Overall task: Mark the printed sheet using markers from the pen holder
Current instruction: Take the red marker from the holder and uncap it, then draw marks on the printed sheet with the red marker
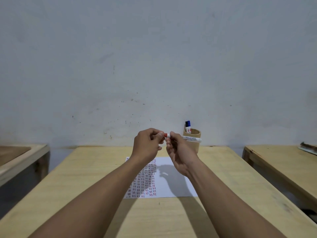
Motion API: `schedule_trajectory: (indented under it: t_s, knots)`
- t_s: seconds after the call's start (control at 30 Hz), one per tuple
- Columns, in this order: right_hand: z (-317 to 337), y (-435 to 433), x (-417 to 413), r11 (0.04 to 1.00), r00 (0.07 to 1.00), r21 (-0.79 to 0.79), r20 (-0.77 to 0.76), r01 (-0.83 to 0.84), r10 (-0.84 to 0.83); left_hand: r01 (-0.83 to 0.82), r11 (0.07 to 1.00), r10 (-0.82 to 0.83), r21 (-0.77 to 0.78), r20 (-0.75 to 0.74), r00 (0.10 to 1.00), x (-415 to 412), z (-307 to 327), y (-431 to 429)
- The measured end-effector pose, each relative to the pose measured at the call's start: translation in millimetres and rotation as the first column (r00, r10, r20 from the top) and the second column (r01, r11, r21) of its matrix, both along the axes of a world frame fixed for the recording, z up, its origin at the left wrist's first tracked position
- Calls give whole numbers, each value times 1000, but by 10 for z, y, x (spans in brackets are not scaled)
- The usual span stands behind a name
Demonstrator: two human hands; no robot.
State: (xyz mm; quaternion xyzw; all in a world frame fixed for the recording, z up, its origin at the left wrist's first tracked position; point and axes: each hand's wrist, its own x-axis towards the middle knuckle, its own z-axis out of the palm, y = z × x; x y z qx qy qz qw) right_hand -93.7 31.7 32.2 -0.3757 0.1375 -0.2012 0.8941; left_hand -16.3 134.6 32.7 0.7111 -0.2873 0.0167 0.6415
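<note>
Both hands are raised above the wooden table (89,177). My right hand (180,152) grips a white marker (192,139) that lies level, its body sticking out to the right. My left hand (147,145) pinches the marker's red cap (165,135) at the left end; whether the cap is on or just off I cannot tell. The printed sheet (171,182) lies flat below the hands, its left half covered in rows of red and dark marks, partly hidden by my left forearm. A round wooden pen holder (194,145) stands behind, with a black marker (186,126) and a blue marker (189,125) upright inside.
A grey wall rises right behind the table. Another wooden table (283,165) stands to the right across a gap, with a brush-like object (308,146) at its far end. A wooden bench or box (18,160) stands to the left.
</note>
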Motion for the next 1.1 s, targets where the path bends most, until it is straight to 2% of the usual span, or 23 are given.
schedule_trajectory:
  t_s: [0.23, 0.33, 0.4, 0.63, 0.7, 0.9, 1.1]
  knots:
    - [-63, 119, 107, 999, 999, -28, 33, 41, -41, -67, 998, 67, 18, -35, 997, 138, -46, 181]
    - [-88, 126, 139, 997, 998, -40, -12, 60, -60, -97, 993, 99, 66, -31, 995, 252, -109, 321]
    - [-123, 130, 168, 993, 994, -90, -72, 78, -84, -134, 980, 131, 145, 29, 991, 328, -163, 425]
    - [-288, 185, 294, 946, 975, -316, -178, 74, -135, -351, 849, 309, 395, 167, 936, 674, -561, 760]
    - [-340, 193, 329, 934, 970, -355, -207, 45, -126, -385, 810, 350, 441, 162, 922, 736, -660, 813]
    - [-473, 200, 426, 904, 961, -427, -245, 14, -131, -399, 731, 329, 553, 227, 917, 849, -898, 882]
    - [-577, 151, 433, 850, 950, -526, -260, 9, -170, -396, 745, 332, 537, 217, 918, 791, -964, 933]
